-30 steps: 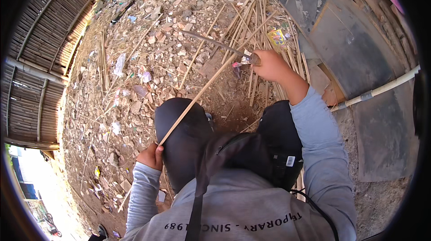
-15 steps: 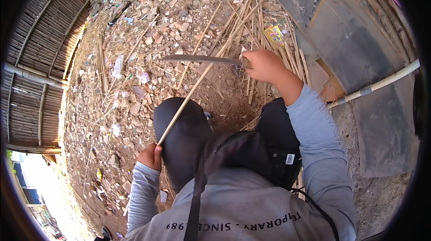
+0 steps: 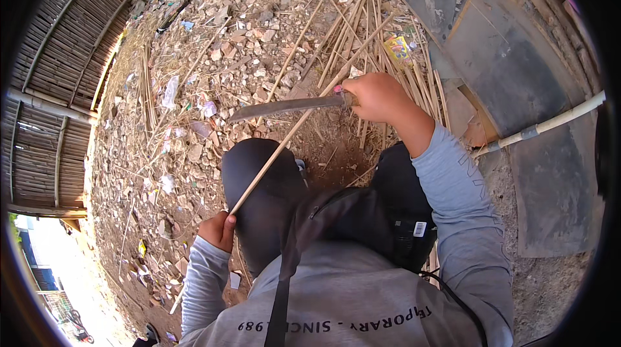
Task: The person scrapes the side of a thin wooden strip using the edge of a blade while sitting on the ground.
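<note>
Bamboo work, item in hand: one long pale bamboo stick, held slantwise across the knees, its near end pinched in the closed left hand at the lower left, its far end running up and away into the heap. Grey sleeves and dark trousers frame it from below. Right hand, fist closed round the handle of a long dark knife, holds the blade level and pointing left, crossing over the stick near its middle; whether the edge touches the stick cannot be told. Progress, as judged: this stick looks only partly dressed, the blade standing at mid-length with the upper half yet to be worked. Beyond the right hand lies a loose pile of bamboo sticks, fanned toward the top of the view; which are finished and which wait cannot be told. Ground around: bare earth strewn with rubble and scraps. Farther left, a woven bamboo wall. Right, dark sheeting and a pale pole.
</note>
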